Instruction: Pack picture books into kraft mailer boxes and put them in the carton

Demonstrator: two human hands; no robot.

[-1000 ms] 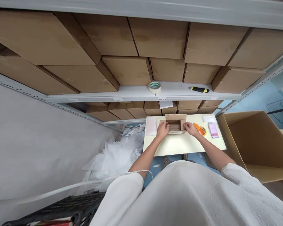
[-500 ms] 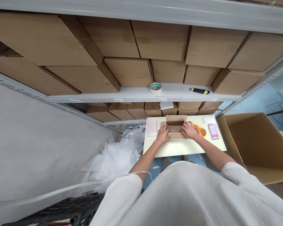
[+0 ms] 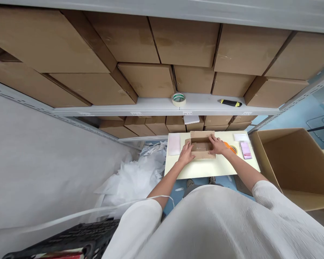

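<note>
A small open box (image 3: 202, 155) sits on a pale table (image 3: 202, 169), over a blue floor (image 3: 180, 196). Beyond the box, a grey shelf (image 3: 153, 102) carries stacked cartons (image 3: 189, 43); left of it lies a white heap (image 3: 135, 183), and right of it stands a large carton (image 3: 305, 162). The box lies between both hands. The left hand (image 3: 186, 154) touches its left end, the right hand (image 3: 218, 145) its right. On both hands the fingers (image 3: 211, 139) are spread, thumbs apart; I cannot tell whether they press the cardboard.
</note>
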